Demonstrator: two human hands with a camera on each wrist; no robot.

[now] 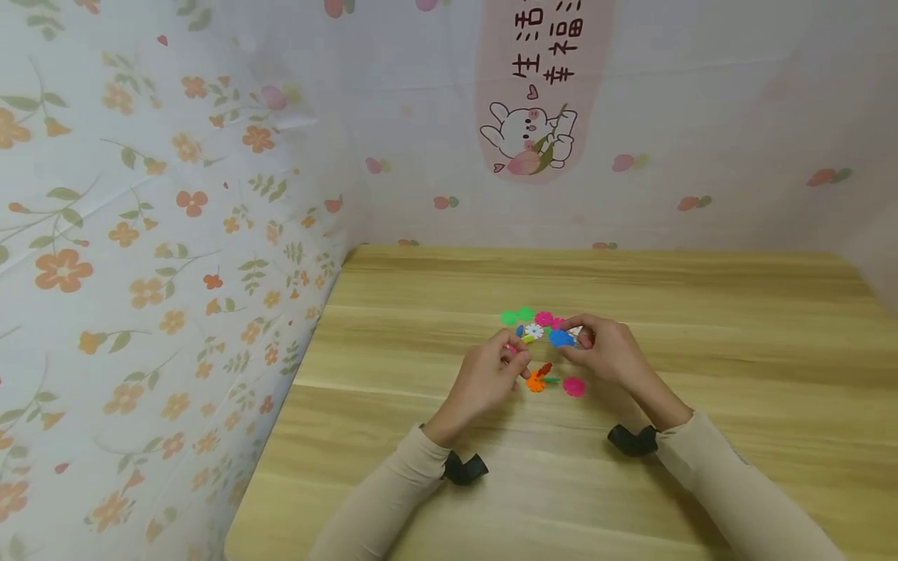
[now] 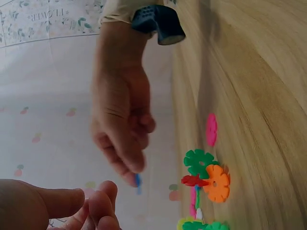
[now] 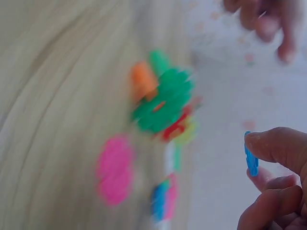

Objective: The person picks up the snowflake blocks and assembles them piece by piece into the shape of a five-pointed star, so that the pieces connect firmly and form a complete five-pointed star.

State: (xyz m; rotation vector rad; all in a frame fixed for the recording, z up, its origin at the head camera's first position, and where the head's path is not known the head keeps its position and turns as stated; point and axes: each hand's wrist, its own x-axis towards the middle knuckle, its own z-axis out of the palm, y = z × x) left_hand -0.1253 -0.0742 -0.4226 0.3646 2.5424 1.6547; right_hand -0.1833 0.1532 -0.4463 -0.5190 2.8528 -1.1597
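Observation:
My right hand point(image 1: 609, 348) pinches a blue flower-shaped plastic disc point(image 3: 251, 155) between thumb and fingertip, above the table. Left of it is my left hand point(image 1: 486, 375), its fingers loosely curled; in the left wrist view the thumb point(image 2: 64, 201) lies close to the index finger and no piece shows between them. Below the hands, an orange disc point(image 1: 535, 382) stands joined with a red one point(image 2: 194, 180) and a green one point(image 2: 199, 163). A pink disc point(image 1: 574, 386) lies flat to their right.
Farther back on the wooden table point(image 1: 421, 312) lie more discs: light green ones point(image 1: 517, 315), pink ones point(image 1: 544, 318) and a white one point(image 1: 534, 331). A printed cloth point(image 1: 421, 140) hangs behind the table and along its left side. Black wrist mounts point(image 1: 466, 470) stick out from both sleeves.

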